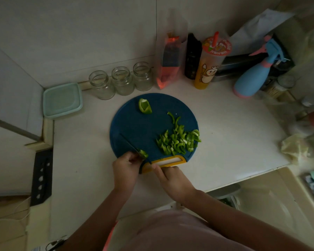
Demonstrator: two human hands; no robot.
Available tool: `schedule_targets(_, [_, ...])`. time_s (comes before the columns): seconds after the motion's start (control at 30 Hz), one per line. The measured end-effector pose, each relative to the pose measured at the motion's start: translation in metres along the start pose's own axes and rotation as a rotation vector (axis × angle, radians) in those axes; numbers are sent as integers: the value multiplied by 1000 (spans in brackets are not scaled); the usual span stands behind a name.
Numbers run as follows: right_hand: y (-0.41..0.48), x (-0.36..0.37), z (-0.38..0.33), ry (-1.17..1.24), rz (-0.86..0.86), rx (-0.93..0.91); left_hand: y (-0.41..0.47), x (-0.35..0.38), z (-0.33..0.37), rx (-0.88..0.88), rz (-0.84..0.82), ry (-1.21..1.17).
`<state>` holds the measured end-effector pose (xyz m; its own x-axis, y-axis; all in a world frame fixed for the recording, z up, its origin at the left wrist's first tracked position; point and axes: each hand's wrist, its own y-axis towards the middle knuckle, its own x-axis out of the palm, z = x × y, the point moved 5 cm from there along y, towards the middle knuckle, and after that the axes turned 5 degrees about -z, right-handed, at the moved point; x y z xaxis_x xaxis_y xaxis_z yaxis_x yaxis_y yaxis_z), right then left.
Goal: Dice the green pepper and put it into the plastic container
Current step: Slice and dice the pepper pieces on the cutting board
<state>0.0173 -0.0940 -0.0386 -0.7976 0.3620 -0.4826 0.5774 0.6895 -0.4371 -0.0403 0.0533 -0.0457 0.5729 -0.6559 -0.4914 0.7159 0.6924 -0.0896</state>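
Note:
A round blue cutting board [134,124] with a yellow handle lies on the white counter. A pile of green pepper strips [179,140] sits on its right side, and a larger pepper chunk [144,106] lies near its far edge. At the board's near left edge my left hand [125,171] pinches a small pepper piece [143,153]. My right hand [172,180] grips a dark knife [129,142] whose blade runs up-left across that piece. The mint plastic container [62,100], lid on, stands at the far left.
Three empty glass jars [122,80] line the wall behind the board. A red-and-clear bag [168,66], a dark bottle [192,57], a drink cup [209,64] and a blue spray bottle [256,77] crowd the back right. The counter edge runs along the right front.

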Motion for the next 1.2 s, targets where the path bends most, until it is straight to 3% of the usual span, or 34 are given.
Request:
schedule_targets(0.2, [5,-12,0,140,25,47,22,-6,5,280,-4,300])
schedule_targets(0.33, [11,-15,12,384,-14,254,25,0,1,347,-43,393])
schedule_targets(0.47, [12,-15,13,430,-64,271,14,3,-9,415,-67,412])
schedule_targets(0.63, [16,-10,4,65,-37,62,9,1,-11,436,-87,388])
schedule_targets(0.8, [17,-14,-1,-95,-81,34,12,-3,-9,412,-65,391])
schedule_targets(1.0, [18,-10,-1,-45,-68,13,18,-5,-10,404,-108,387])
schedule_targets(1.2, [22,-15,-10,-185,-52,1,22,-11,-9,477,-76,499])
